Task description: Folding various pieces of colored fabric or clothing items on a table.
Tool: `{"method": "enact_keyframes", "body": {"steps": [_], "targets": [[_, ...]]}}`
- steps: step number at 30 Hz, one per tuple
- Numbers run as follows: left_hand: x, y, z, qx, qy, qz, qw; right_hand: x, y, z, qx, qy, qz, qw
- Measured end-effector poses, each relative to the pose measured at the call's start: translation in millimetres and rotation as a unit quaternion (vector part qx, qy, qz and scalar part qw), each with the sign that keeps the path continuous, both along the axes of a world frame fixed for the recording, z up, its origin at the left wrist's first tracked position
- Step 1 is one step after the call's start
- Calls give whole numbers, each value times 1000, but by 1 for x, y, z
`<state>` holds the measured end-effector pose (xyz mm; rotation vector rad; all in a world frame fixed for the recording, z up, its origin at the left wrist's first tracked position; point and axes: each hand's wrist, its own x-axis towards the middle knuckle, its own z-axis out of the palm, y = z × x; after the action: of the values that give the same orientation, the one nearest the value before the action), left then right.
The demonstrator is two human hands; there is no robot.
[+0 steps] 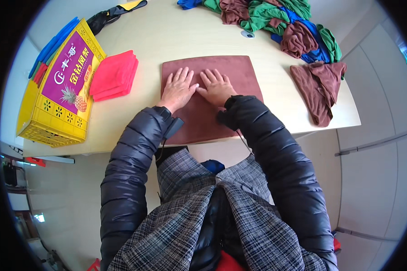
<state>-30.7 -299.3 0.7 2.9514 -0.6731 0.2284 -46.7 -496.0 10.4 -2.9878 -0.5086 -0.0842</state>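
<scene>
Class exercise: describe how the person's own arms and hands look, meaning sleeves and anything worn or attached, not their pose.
Both arms wear dark, shiny, quilted puffer sleeves. The left hand and right hand are bare, with no gloves. A small dark device sits at the left cuff with a thin cable trailing from it.

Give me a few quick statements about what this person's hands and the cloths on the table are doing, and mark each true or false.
1. Both hands, left hand and right hand, lie flat on the spread brown cloth. True.
2. The stack of folded red cloths sits to the person's right. False: it lies on the left, beside the yellow cardboard box.
3. The left hand holds a green cloth. False: it is open, palm down, holding nothing.
4. A heap of mixed green, blue and brown cloths lies at the far right of the pale table. True.
</scene>
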Motion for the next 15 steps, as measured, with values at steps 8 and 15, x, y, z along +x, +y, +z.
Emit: {"method": "enact_keyframes", "body": {"steps": [8, 15], "targets": [[14, 48, -7, -69, 13, 53, 996, 36, -105, -14, 4, -15, -98, 995], [44, 29, 11, 8, -69, 50, 996, 79, -114, -16, -137, -89, -112, 980]]}}
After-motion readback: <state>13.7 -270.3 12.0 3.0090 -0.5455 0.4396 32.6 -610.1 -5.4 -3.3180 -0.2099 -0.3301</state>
